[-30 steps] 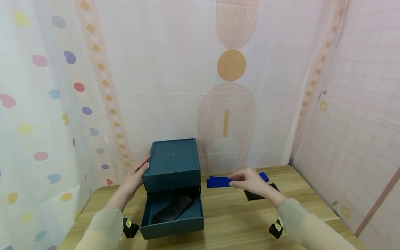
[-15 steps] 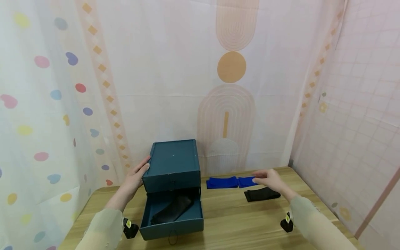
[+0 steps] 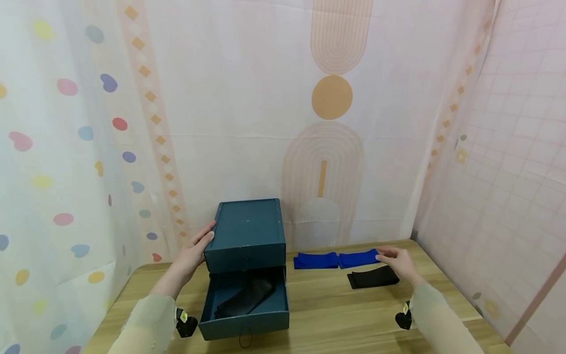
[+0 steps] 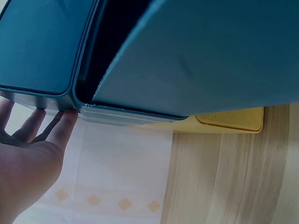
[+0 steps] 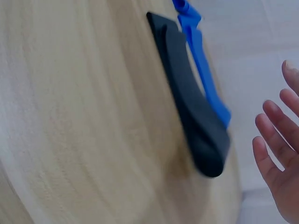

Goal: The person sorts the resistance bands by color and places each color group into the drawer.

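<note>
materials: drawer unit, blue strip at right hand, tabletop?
Drawer unit: probably plastic, satin teal; moulded-looking rounded corners, soft sheen in the left wrist view.
Blue strip: likely fabric, matte; thin, overlapping layers without glossy highlights.
Tabletop: wood or wood-look laminate, low sheen; pale grain shows, core hidden.

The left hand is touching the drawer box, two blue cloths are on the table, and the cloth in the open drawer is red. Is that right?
Not quite: the cloth in the open drawer is black, not red, as the head view shows. The rest is right.
</note>
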Demonstrator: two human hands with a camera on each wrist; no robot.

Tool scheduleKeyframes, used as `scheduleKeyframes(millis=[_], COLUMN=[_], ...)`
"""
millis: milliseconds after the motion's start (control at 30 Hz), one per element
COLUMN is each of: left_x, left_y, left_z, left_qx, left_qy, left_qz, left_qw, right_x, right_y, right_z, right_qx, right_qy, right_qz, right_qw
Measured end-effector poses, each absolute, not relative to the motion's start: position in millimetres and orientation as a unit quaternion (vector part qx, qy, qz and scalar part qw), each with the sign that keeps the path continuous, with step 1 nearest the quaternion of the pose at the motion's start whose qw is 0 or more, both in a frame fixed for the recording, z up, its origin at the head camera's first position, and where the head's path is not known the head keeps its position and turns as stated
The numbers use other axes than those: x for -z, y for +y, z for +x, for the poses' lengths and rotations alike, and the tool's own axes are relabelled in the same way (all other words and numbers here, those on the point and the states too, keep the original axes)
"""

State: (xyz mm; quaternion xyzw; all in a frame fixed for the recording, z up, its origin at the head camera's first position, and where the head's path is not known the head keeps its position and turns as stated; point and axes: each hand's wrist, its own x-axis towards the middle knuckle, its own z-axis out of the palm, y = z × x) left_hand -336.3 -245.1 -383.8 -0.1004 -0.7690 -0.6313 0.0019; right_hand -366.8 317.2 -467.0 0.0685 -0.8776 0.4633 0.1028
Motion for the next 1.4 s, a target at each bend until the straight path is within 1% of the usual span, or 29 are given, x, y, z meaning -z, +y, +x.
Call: scheduleKeyframes(millis=[167, 400, 667, 933, 1100, 1400], left_x=[382, 381, 382, 382, 382, 383], left_y=[-245, -245, -246, -246, -246, -246], left_z=[-336, -335, -336, -335, -336, -336], left_qx=[0.637, 0.637, 0.643, 0.641, 0.640, 0.640], left_qy=[-0.765, -0.765, -0.760, -0.761, -0.761, -0.761], left_qz=[-0.098, -0.094, -0.096, -0.098, -0.103, -0.105], left_qw=[0.002, 0.004, 0.004, 0.004, 0.002, 0.004], right_x=[483, 493, 497, 496, 496, 497], right_y=[326, 333, 335, 336, 337, 334], right_z=[-366, -363, -359, -359, -359, -361], right_qx=[-0.462, -0.452, -0.443, -0.398, -0.390, -0.357], right_qy=[-0.880, -0.886, -0.892, -0.913, -0.917, -0.931], right_qz=[0.033, 0.005, -0.028, -0.059, -0.060, -0.034], right_qw=[0.108, 0.103, 0.090, 0.070, 0.059, 0.065])
